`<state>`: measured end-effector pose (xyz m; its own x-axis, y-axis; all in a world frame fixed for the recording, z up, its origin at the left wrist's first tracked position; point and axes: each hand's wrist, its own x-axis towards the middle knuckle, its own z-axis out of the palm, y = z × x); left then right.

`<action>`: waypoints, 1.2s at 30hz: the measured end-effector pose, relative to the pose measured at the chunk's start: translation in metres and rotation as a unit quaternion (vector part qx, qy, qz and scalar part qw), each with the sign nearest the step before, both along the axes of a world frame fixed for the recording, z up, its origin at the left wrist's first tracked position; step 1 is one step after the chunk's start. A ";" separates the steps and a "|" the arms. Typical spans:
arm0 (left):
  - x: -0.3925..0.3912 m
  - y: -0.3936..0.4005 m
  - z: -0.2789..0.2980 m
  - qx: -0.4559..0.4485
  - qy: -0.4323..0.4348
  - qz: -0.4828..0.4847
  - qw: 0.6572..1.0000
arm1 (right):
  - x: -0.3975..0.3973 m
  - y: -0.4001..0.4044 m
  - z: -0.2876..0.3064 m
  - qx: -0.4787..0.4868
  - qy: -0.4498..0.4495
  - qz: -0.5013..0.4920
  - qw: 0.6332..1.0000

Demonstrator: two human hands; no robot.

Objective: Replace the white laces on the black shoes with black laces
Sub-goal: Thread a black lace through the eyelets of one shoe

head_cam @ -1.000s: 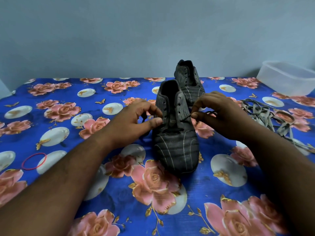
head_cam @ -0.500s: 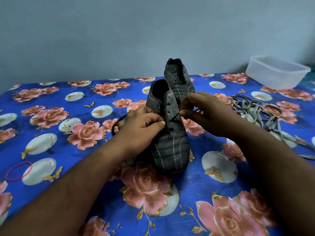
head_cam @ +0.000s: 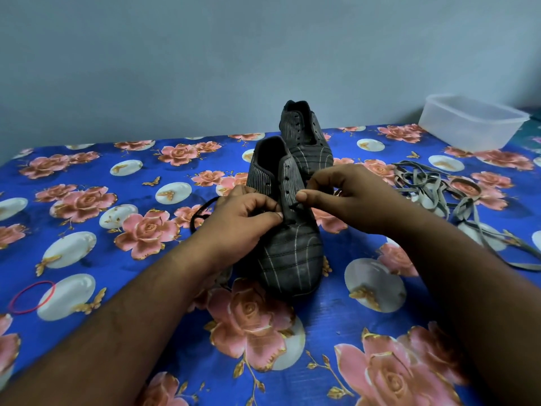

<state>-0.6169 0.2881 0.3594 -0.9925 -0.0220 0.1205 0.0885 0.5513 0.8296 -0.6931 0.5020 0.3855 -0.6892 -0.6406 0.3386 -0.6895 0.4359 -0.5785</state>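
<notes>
1. Red rubber band (head_cam: pixel 31 297) lies flat on the blue flowered tablecloth (head_cam: pixel 330 315), far left, well apart from everything else.
2. Black lace (head_cam: pixel 202 211) loops out on the cloth just left of the left hand and runs under that hand toward the near shoe.
3. Left hand (head_cam: pixel 243 221) rests on the left side of the near shoe, fingers curled, thumb and forefinger pressed together at the eyelet row. They seem to pinch the black lace there, but the lace itself is hidden at the fingertips.
4. Near shoe (head_cam: pixel 288 247), black with thin pale stripes, stands upright at table centre, toe toward the camera. Upper eyelets are bare; a short bit of black lace crosses low at the tongue.
5. Far shoe (head_cam: pixel 304 139) stands right behind the near one, slightly to its right, touching or nearly so. No lace seen in its eyelets.
6. Right hand (head_cam: pixel 348 197) is at the right side of the near shoe, fingers curled, thumb and forefinger pinching the black lace end by an eyelet.
7. Old white laces (head_cam: pixel 433 189), greyish, lie in a loose tangle on the cloth to the right of the right hand, one strand trailing toward the right edge.
8. Clear plastic box (head_cam: pixel 471 121) sits at the far right corner, by the wall.
</notes>
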 end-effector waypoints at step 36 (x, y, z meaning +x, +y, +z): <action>0.003 0.002 -0.002 0.013 -0.004 -0.002 1.000 | 0.000 -0.002 0.005 0.038 0.234 0.072 0.969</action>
<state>-0.6139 0.2899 0.3578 -0.9934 -0.0202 0.1129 0.0852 0.5296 0.8440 -0.6927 0.5004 0.3909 -0.3740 -0.7535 0.5406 -0.9250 0.3455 -0.1584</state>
